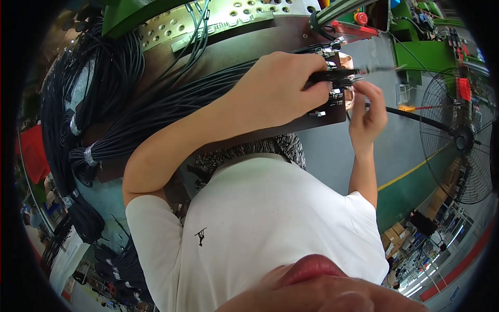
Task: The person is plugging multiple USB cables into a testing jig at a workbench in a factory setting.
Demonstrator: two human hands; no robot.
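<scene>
My left hand (286,88) reaches over the right end of the dark workbench (249,36). Its thumb and forefinger are closed around several black cables (319,76), whose silvery ends point right and are partly blurred. Just beyond the bench edge, my right hand (369,112) has its fingers curled, the fingertips close to those silvery ends. What it pinches, if anything, is too small and blurred to make out. A long bundle of black cables (192,96) runs under my left forearm. Small metal connectors (330,49) line the bench's right edge.
More black cable bundles (57,114) hang at the left, bound with clear ties. A perforated metal plate (234,13) and green machine part (135,15) stand at the back. On the right are a red emergency button (360,19) and a large black fan (462,138).
</scene>
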